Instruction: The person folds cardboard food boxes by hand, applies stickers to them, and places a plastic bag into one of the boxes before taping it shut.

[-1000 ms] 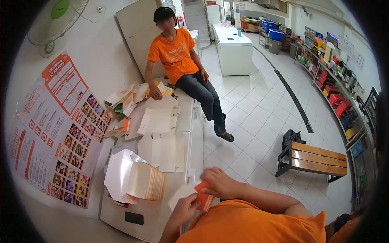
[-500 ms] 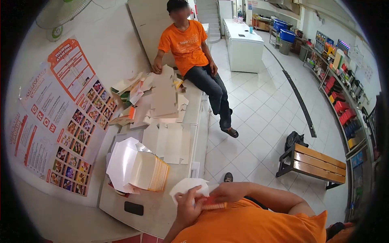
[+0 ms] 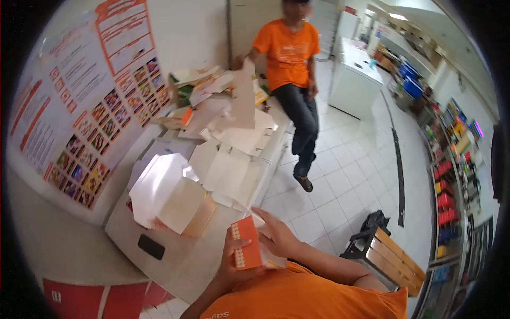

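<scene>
Gripping hand: the left hand (image 3: pixel 232 261) clasps the small orange carton (image 3: pixel 247 252), fingers around its left side and thumb laid across the printed panel.
Folding hand: the right hand (image 3: pixel 282 239) lies against the carton's right side, fingers near a pale edge at its far end; blur hides whether they pinch that edge or only press it.
Orange carton: between the two hands, close to the wearer's orange shirt (image 3: pixel 297 297), tilted, with its printed panel showing.
Step at the carton: judging by the folded sides and pale edge, this looks like shaping a card box, part formed.
Next fold: it seems to call for a steady left grip keeping the sides square while the right fingers guide the card along its crease; too hard a squeeze could buckle it.
White open carton (image 3: pixel 183 204): on the table (image 3: pixel 178 274), left of both hands and farther off, lid raised.
Black phone (image 3: pixel 151 246): flat on the table, left of the left hand and well apart.
Flat blanks (image 3: pixel 228 170): beyond the hands, overlapping on the table.
Co-worker (image 3: pixel 289 53): well beyond the hands, at the table's far end, one arm reaching towards an upright pale blank (image 3: pixel 244 98).
</scene>
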A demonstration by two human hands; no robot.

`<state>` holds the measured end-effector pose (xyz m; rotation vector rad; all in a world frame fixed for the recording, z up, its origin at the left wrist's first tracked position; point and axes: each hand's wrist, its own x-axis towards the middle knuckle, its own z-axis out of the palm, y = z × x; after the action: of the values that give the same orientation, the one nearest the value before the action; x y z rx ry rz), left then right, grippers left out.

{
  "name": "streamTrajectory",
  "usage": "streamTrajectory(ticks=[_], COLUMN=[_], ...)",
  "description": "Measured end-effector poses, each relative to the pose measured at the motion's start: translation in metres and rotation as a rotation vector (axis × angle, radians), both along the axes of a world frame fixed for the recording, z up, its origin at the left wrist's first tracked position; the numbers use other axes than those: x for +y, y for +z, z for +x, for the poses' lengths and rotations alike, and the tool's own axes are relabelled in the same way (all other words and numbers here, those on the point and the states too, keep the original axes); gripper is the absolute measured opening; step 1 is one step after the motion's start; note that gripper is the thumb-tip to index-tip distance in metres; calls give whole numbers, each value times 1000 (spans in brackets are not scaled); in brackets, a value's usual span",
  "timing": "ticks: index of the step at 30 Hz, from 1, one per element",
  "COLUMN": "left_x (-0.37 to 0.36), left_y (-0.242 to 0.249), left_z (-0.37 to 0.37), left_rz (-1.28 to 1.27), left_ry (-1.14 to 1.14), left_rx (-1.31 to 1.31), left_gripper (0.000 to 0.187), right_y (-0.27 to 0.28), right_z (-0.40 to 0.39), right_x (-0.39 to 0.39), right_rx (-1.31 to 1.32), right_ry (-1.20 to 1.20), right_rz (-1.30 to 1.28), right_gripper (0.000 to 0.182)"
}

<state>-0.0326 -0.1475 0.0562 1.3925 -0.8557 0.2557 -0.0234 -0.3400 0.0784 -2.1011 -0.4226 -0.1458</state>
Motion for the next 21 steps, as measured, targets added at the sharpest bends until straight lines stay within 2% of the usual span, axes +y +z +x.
streamTrajectory(ticks=[1,3,5,7,8,9,11,12,14,15,17,19,21], left_x=[2,4,0,2,5,4,-5,-6,-11,-19,-20,2,50], left_y=[-4,-9,8,3,0,16,49,44,25,48,63,53,29], left_z=[2,5,12,16,20,23,27,27,34,41,48,60,56], left_rz=[4,-12,35,45,123,139,-596,-634,-196,143,76,256,-75], left_ry=[39,49,197,456,568,643,278,347,275,547,572,974,1083], left_rx=[11,112,93,24,-69,-43,1073,1067,701,178,498,-180,25], left_gripper=[72,76,77,79,79,79,83,83,76,72,67,67,62], right_y=[4,14,-10,-17,-9,-8,-7,-12,-31,-36,-41,-39,8], right_z=[11,36,63,85,92,102,125,138,171,187,220,247,251], right_x=[-2,-7,-9,-2,-3,-2,-2,-2,2,9,31,58,92], right_rx=[11,662,591,-200,-157,-137,558,576,525,535,240,-66,191], right_ry=[39,198,284,284,157,235,32,103,497,544,555,539,382], right_rz=[4,12,-38,2,-55,-41,76,57,173,158,32,-65,10], right_gripper=[43,43,42,37,39,39,40,40,42,42,47,52,53])
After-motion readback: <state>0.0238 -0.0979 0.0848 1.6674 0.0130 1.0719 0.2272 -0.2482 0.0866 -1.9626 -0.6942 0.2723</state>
